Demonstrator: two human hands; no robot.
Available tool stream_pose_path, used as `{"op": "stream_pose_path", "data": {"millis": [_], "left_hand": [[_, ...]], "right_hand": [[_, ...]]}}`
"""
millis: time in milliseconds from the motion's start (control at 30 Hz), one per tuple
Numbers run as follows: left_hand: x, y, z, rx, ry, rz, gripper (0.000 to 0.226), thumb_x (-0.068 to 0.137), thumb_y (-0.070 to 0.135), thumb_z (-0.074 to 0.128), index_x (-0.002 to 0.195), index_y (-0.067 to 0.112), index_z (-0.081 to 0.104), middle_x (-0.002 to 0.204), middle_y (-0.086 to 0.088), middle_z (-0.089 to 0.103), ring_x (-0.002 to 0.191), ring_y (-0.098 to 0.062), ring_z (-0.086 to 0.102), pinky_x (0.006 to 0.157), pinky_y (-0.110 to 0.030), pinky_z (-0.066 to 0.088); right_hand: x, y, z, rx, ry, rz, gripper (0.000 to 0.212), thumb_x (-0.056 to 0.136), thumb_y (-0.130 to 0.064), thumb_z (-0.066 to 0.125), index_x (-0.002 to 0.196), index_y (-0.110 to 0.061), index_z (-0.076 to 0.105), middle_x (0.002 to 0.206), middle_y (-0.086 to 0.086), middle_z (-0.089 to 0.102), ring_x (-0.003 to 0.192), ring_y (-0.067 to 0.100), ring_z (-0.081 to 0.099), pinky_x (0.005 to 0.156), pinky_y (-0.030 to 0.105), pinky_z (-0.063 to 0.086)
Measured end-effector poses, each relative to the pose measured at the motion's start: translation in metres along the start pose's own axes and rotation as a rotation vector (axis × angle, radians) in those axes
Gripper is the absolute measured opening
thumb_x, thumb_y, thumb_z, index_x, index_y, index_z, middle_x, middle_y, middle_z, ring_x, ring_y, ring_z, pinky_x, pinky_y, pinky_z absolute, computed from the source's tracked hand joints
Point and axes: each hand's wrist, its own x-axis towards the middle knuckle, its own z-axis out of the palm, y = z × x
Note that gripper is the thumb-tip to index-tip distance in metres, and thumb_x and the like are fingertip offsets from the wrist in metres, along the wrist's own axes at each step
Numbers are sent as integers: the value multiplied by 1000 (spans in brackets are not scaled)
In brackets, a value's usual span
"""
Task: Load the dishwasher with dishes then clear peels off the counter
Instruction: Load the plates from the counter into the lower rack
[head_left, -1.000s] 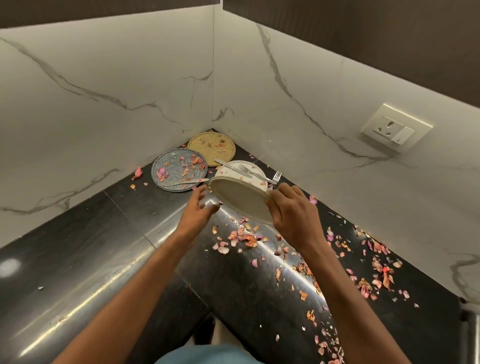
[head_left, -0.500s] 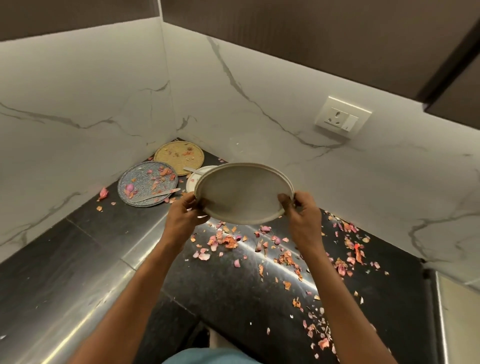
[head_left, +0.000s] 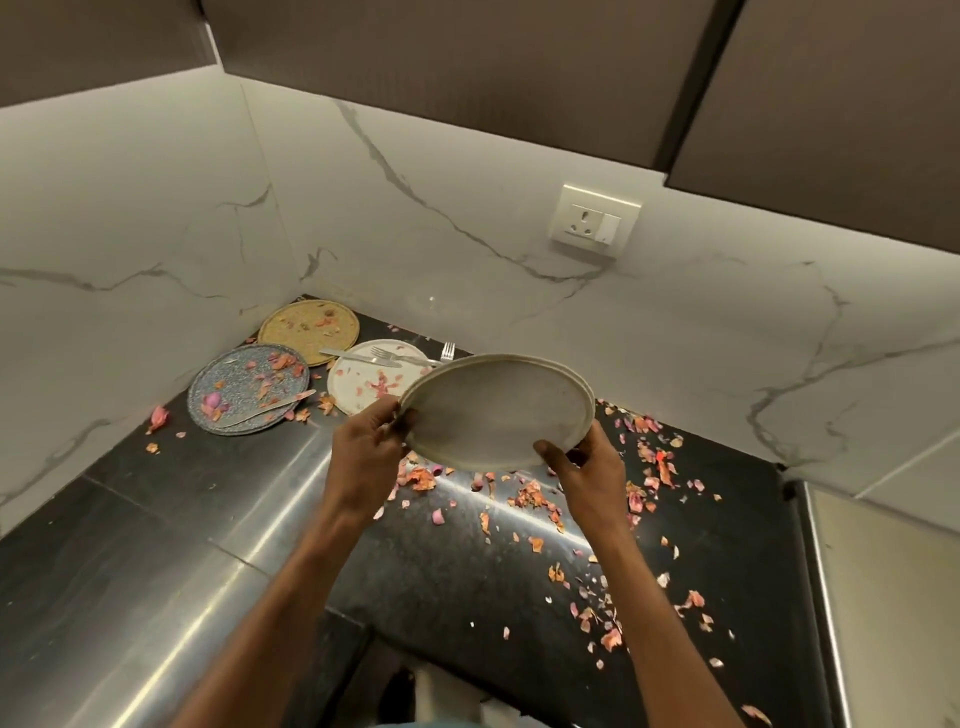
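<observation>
So compared with a second ago, the pale plate (head_left: 498, 410) has been lifted clear of the white plate (head_left: 382, 382) and tipped up, its underside now turned toward the camera, well above the table (head_left: 156, 597). That probably means whatever peels were on it got dumped, so it looks ready to be carried to the dishwasher, which isn't in view. It's gripped at both edges: the left hand (head_left: 366, 452) is curled round the left rim, the right hand (head_left: 587, 470) is pinched on the lower right rim, both arms stretched forward. Three plates and plenty of peels (head_left: 530, 496) are left on the table.
</observation>
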Motion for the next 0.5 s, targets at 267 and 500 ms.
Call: {"op": "stream_pose_path", "data": {"millis": [267,500], "left_hand": [[-60,22,52,234,-79,193,23,96,11,65,107,30,74,90,13,72,85,-6,67,69,-24,53],[-137,17,95,174,-204,144,21,95,7,66,104,24,75,86,18,67,82,12,58,70,-10,43]], "right_hand": [[-70,48,-62,93,139,113,28,87,-20,81,105,-39,72,96,-16,76,91,7,72,84,38,62],[-155,79,-116,104,227,179,27,85,-9,82,99,-31,72,88,-9,77,80,9,73,74,37,63]]}}
